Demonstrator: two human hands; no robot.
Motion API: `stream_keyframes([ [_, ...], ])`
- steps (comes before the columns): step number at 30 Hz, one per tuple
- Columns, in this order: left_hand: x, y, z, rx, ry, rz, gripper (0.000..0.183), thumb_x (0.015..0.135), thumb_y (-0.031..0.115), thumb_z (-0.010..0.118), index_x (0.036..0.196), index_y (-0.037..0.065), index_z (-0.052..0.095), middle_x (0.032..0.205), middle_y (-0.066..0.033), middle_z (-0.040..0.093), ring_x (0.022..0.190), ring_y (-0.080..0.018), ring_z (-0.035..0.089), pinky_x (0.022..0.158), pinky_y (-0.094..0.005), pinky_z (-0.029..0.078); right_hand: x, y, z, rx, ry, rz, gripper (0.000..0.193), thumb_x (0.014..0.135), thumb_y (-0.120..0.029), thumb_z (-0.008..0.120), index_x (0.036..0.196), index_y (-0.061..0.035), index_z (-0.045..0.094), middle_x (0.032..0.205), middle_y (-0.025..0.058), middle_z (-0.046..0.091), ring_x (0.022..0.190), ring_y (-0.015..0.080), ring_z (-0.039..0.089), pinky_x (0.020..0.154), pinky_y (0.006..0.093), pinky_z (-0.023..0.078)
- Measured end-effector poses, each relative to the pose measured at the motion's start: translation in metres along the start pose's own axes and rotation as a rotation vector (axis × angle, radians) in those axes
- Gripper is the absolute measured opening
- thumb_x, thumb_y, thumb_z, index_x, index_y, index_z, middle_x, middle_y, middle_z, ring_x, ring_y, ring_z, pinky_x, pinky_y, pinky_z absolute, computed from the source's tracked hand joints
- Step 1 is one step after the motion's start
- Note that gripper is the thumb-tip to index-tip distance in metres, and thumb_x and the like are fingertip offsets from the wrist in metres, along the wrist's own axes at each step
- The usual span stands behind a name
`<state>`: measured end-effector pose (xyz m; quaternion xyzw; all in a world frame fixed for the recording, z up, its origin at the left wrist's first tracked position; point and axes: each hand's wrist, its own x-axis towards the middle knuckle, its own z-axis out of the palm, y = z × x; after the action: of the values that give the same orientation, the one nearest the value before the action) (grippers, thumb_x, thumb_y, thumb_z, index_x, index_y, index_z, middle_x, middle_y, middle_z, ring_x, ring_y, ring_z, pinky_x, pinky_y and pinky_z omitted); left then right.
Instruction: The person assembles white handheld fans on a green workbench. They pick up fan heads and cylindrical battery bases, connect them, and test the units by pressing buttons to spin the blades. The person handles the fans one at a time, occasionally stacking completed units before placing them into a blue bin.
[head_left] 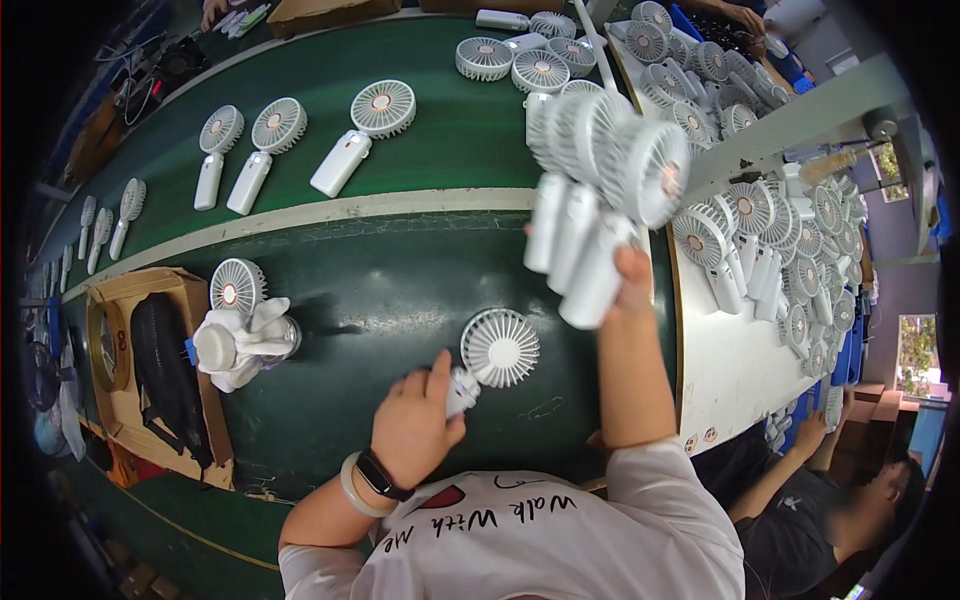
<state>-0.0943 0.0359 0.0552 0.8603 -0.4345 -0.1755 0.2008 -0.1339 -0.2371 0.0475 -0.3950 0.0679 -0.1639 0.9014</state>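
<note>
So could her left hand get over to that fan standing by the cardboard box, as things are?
Probably yes. The left hand holds the handle of a white fan, so it isn't free, but only bare green belt lies between it and the standing fan.

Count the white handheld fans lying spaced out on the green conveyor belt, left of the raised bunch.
3 in full view: one at the left, one beside it, one to the right. More lie further left, small and unclear, so the total may be higher.

You're on a factory assembly line: a green conveyor belt (420, 140) carries white handheld fans (362, 135), dozens more heaped on the side table (720, 370), another worker (830, 500) beside you.
</note>
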Motion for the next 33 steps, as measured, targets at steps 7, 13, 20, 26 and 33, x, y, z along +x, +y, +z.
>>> stream_keyframes([
  [7,0.030,-0.035,-0.009,0.087,0.284,0.089,0.055,0.064,0.004,0.066,0.117,0.000,0.051,0.103,-0.0164,0.056,0.095,-0.0346,0.053,0.085,-0.0408,0.042,-0.181,-0.076,-0.043,-0.850,0.482,0.075,0.083,0.051,-0.014,0.081,0.123,0.0003,0.041,0.111,0.0073,0.050,0.101,0.0192,0.050,0.089,0.0338,0.040],
  [13,0.052,-0.033,-0.006,-0.713,0.007,-0.015,0.038,0.070,0.004,0.069,0.104,0.001,0.054,0.092,-0.0091,0.057,0.082,-0.0216,0.058,0.072,-0.0320,0.047,-0.246,-0.110,-0.062,-1.537,0.515,0.253,0.088,0.041,-0.008,0.078,0.120,-0.0006,0.042,0.121,0.0164,0.039,0.116,0.0303,0.040,0.097,0.0367,0.035],
  [20,0.077,-0.003,-0.006,-1.682,-0.262,-0.105,0.060,0.074,0.013,0.074,0.119,0.006,0.037,0.095,-0.0058,0.055,0.082,-0.0166,0.060,0.074,-0.0321,0.052,-0.251,-0.120,-0.116,-1.849,0.621,0.126,0.084,0.047,-0.007,0.080,0.122,-0.0040,0.042,0.134,0.0226,0.031,0.124,0.0380,0.035,0.100,0.0401,0.034],
  [26,0.083,-0.002,-0.008,-1.799,-0.247,-0.037,0.060,0.077,0.008,0.070,0.126,0.010,0.035,0.102,-0.0071,0.054,0.085,-0.0177,0.059,0.071,-0.0325,0.053,-0.235,-0.119,-0.107,-2.171,0.687,0.066,0.065,0.065,-0.005,0.071,0.123,-0.0010,0.042,0.126,0.0243,0.043,0.117,0.0397,0.043,0.098,0.0415,0.037],
  [33,0.089,-0.025,-0.005,-2.086,-0.530,0.116,0.048,0.085,0.021,0.062,0.125,0.008,0.038,0.090,-0.0055,0.053,0.070,-0.0121,0.052,0.057,-0.0270,0.047,-0.233,-0.115,-0.097,-2.262,0.855,-0.027,0.053,0.070,0.008,0.052,0.122,0.0011,0.045,0.118,0.0220,0.051,0.113,0.0369,0.048,0.097,0.0404,0.037],
])
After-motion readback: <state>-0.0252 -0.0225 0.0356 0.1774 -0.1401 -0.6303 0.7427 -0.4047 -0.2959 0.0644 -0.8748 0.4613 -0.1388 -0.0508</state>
